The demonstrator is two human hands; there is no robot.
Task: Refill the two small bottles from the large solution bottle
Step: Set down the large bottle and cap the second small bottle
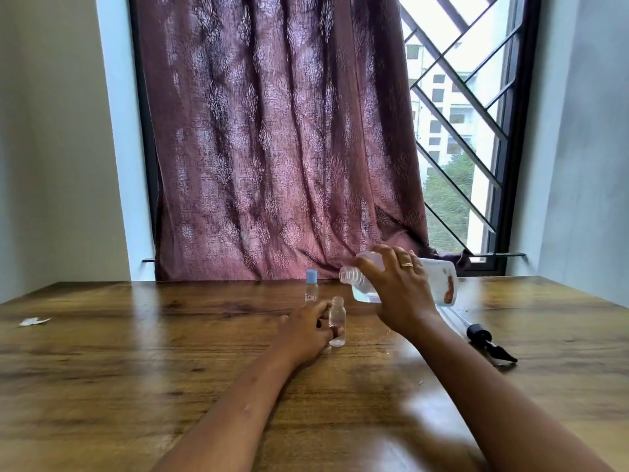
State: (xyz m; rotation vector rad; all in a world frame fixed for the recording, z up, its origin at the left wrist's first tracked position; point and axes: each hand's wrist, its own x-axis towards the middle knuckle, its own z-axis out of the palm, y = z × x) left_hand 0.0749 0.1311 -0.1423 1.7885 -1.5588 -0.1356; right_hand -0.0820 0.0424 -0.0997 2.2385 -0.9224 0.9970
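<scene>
Two bare hands are working over a broad wooden worktop (136, 362), its far edge running along under a drawn mauve curtain (272, 137) and a barred window (466, 131). Wide open room is lying across the left half and the near side of the wood. The large solution bottle (439, 281) is hanging tipped almost level above the surface, cap off, its threaded mouth pointing left toward the open small bottle (337, 321), a little liquid pooling along its lower side. The right hand (398, 291), wearing a ring, is wrapping round its middle from above. The left hand (306, 332) is resting on the wood, its fingertips pinching the open small bottle, which is standing upright, clear and partly filled. Just behind it the second small bottle (311, 289) is standing capped in blue. A black pump head (486, 342) with its tube is lying to the right, behind the right forearm. A white scrap (33, 321) is sitting far left.
</scene>
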